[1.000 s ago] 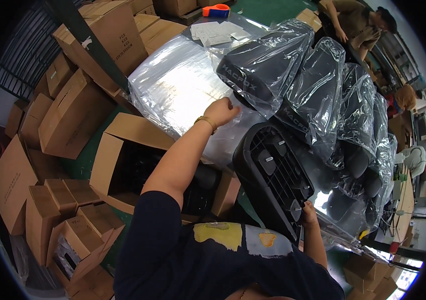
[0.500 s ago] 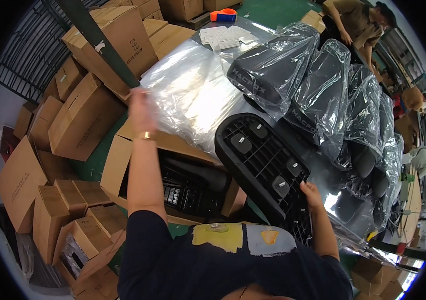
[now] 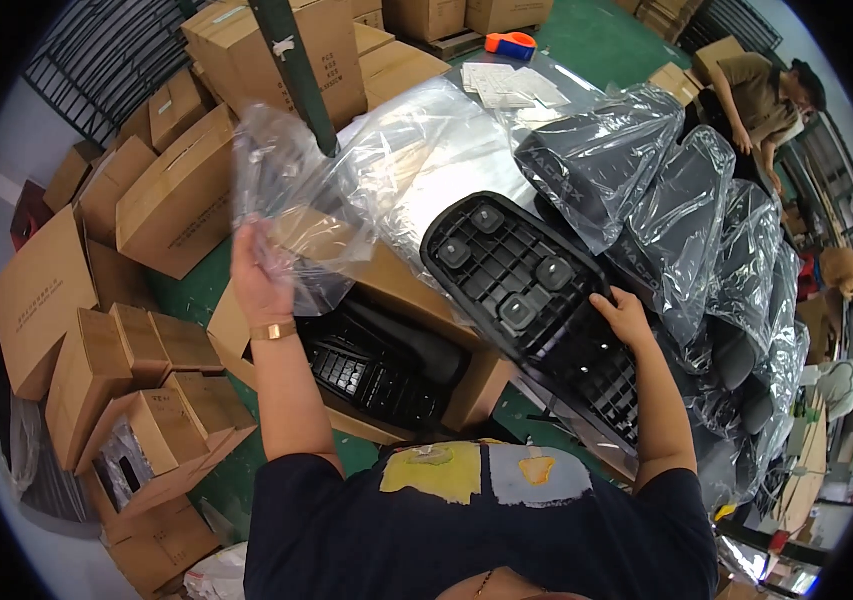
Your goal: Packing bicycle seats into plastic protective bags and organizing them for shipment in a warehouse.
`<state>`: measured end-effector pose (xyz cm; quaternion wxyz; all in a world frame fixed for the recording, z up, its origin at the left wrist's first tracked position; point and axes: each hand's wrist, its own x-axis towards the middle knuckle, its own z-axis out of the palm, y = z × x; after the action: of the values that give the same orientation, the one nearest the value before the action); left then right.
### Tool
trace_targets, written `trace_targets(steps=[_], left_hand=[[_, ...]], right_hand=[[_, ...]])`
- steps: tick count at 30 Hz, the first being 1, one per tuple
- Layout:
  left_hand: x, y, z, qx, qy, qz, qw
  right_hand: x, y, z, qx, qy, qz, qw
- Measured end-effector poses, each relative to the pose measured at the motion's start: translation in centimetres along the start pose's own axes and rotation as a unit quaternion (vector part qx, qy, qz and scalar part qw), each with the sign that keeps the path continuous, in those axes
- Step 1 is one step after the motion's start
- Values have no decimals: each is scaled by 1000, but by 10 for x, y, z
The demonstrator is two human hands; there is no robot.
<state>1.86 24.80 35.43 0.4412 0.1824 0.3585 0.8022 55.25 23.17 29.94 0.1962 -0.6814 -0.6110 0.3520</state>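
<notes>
My left hand (image 3: 262, 275) is closed on a clear plastic bag (image 3: 292, 180), which hangs loose and crumpled above the bag stack. In my right hand (image 3: 625, 318) is a long black seat (image 3: 502, 275), gripped at its right edge. Its ribbed plastic underside with several raised pads faces up, and it is tilted. Below and between my arms stands an open cardboard box (image 3: 490, 392). Similar black ribbed parts (image 3: 372, 375) lie inside it. A stack of clear plastic bags (image 3: 422, 150) covers the table's left part.
Several bagged black seats (image 3: 612, 165) lie in a row along the table's right side. Papers (image 3: 512, 86) and an orange-and-blue tape dispenser (image 3: 512, 45) sit at the far end. Cardboard boxes (image 3: 172, 190) crowd the left, beside a green post (image 3: 292, 70). Another person (image 3: 762, 100) works at far right.
My left hand has come back toward me from the bag stack with a plastic bag lifted in it. The seat in my right hand has shifted slightly and tilted. The view has turned left.
</notes>
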Motion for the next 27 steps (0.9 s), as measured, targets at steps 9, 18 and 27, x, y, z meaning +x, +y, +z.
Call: trace_targets(steps=[9,18,27], left_hand=[[-83,153,-10,-58,110,307,944],[-152,-8,14,453,-248,178,837],[-145,98,-146,311,213,157,913]], right_hand=[[-8,-4,4,-57,125,-25,990],[-12,-120,54,-108,133,-385,907],[132,-197,123,-270,-295,-261,879]])
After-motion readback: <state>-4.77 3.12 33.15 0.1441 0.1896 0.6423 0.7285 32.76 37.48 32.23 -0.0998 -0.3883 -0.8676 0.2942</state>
